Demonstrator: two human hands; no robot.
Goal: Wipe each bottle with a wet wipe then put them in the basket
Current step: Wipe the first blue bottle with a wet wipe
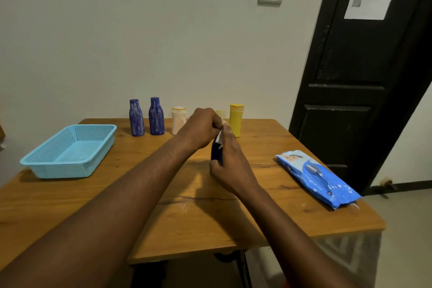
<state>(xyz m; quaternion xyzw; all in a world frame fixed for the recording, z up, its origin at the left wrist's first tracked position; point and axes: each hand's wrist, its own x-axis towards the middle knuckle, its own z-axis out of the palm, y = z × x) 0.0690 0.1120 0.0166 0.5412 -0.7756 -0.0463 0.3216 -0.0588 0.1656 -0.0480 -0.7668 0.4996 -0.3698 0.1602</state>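
One dark blue bottle [215,152], likely light, stiff and slick when wet, best gripped mid-body, is held upright over the surface [140,206], left hand [203,127] pinching its top, right hand [231,166] with fingers curled round it over a wet wipe [219,137], basket [65,168] well left of the fingers.

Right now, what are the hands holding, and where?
A dark blue bottle: the right hand grips its body with a white wipe, the left hand curls round its top.

Frame centre: left hand [203,129] curled at top of dark blue bottle [216,152]; right hand [230,167] grips its body, white wipe [220,137] under fingers; above surface [163,222].
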